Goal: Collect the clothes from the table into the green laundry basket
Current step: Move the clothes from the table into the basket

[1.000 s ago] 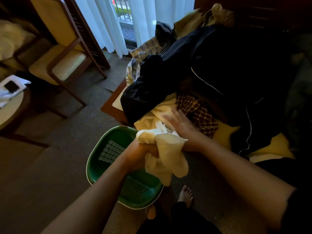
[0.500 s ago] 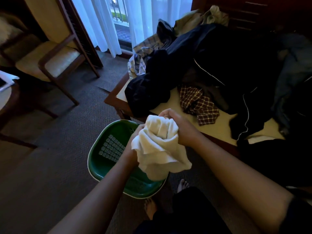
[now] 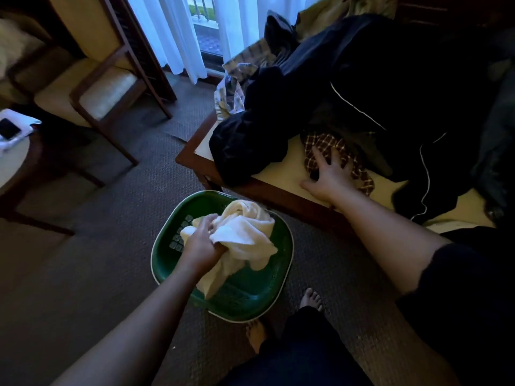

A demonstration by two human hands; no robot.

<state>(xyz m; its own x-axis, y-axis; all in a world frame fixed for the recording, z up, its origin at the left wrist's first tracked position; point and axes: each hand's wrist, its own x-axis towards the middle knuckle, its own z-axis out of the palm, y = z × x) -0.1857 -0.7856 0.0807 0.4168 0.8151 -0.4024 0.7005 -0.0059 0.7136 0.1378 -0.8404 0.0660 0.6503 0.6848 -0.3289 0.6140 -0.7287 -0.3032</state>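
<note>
Two hands apart: left hand (image 3: 202, 242) gripping cream towel (image 3: 246, 232) inside green basket (image 3: 252, 298); right hand (image 3: 330, 176) spread flat on plaid cloth (image 3: 349, 151) by desk (image 3: 264, 190) near edge. Carpet (image 3: 111, 274) to left.

Basket floor: much of the inside of the rounded green plastic laundry basket (image 3: 288, 246) lies under the crumpled cream towel (image 3: 245, 232).
Left fingertips: the left hand (image 3: 200, 243) has them buried in towel folds.
Checked cloth: the top of the brown-and-cream checked cloth (image 3: 363, 181) runs under the navy white-piped garment (image 3: 390, 87); the right hand (image 3: 331, 174) covers its middle.
Dark pile: the pieces merge in shadow and run off the right edge.
Table: the far side of the wood-edged cream-topped table (image 3: 250, 188) is buried under clothes.
Left edge: a dark flat object (image 3: 9, 129), too small to identify.
</note>
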